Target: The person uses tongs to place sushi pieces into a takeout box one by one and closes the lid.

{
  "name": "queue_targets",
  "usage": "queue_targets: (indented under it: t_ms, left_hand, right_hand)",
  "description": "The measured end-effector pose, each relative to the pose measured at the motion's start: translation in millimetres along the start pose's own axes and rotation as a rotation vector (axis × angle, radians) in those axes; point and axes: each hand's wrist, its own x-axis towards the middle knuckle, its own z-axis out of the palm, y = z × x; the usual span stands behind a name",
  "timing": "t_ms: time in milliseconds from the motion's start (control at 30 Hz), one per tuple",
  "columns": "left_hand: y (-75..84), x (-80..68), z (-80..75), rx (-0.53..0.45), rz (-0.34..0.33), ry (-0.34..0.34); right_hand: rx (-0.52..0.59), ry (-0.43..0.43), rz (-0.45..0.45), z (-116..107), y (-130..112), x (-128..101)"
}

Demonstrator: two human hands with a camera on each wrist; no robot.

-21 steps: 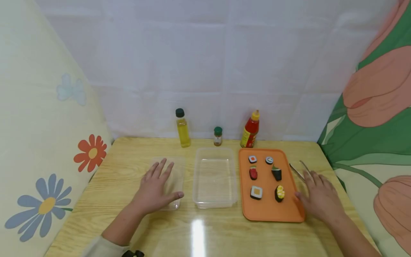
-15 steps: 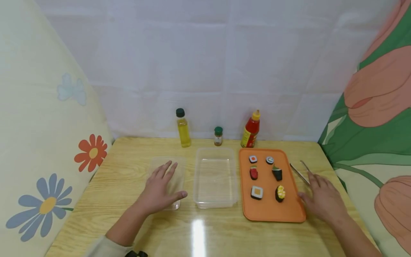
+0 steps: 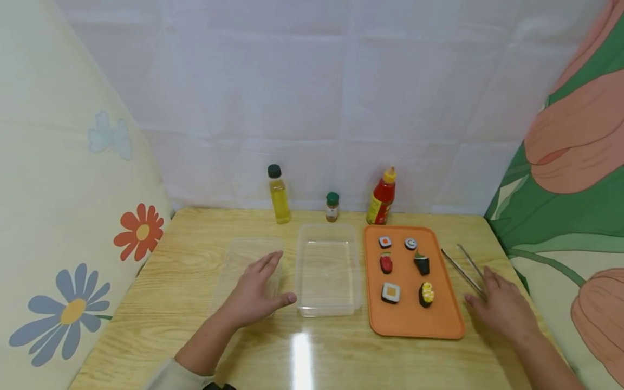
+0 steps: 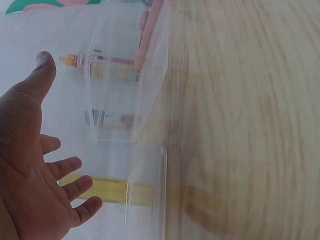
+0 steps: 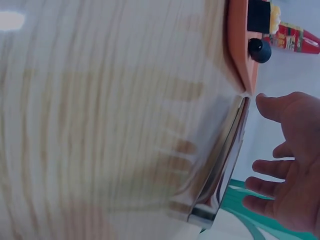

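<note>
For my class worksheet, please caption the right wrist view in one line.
A right hand beside metal tongs on a wood-grain table, with an orange tray and red bottle beyond.

Glossy wood-grain bench (image 3: 380,360). Yellow oil bottle (image 3: 279,201), small green-capped jar (image 3: 332,209) and red sauce bottle (image 3: 381,201) are lined up along the back edge. In front, left to right, clear shallow plastic piece (image 3: 241,254), clear box (image 3: 326,276), orange tray (image 3: 409,323) and metal tongs (image 3: 460,270) are laid out.
</note>
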Motion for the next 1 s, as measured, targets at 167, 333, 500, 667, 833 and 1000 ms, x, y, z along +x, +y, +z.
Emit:
queue_targets:
  t_ms: [167, 333, 500, 667, 833, 1000]
  left_hand:
    - [3.6, 0.5, 3.9, -0.028, 0.006, -0.008]
    - [5.0, 0.6, 6.8, -0.041, 0.000, -0.020]
    - [7.0, 1.5, 9.4, -0.040, -0.001, -0.028]
    - [8.7, 2.1, 10.7, -0.043, 0.005, -0.035]
    - [9.2, 2.6, 13.0, -0.040, 0.009, -0.043]
    - [10.5, 2.8, 15.5, -0.024, 0.020, -0.048]
  right_hand:
    - [-0.005, -0.029, 0.019, 0, 10, -1]
    - [-0.006, -0.076, 0.038, -4, 15, 0]
    - [-0.019, -0.103, 0.040, -4, 21, -1]
    - [-0.033, -0.112, 0.024, -2, 26, 0]
    - [-0.044, -0.115, 0.007, 1, 31, 0]
    - [-0.046, -0.131, 0.024, 0, 31, 1]
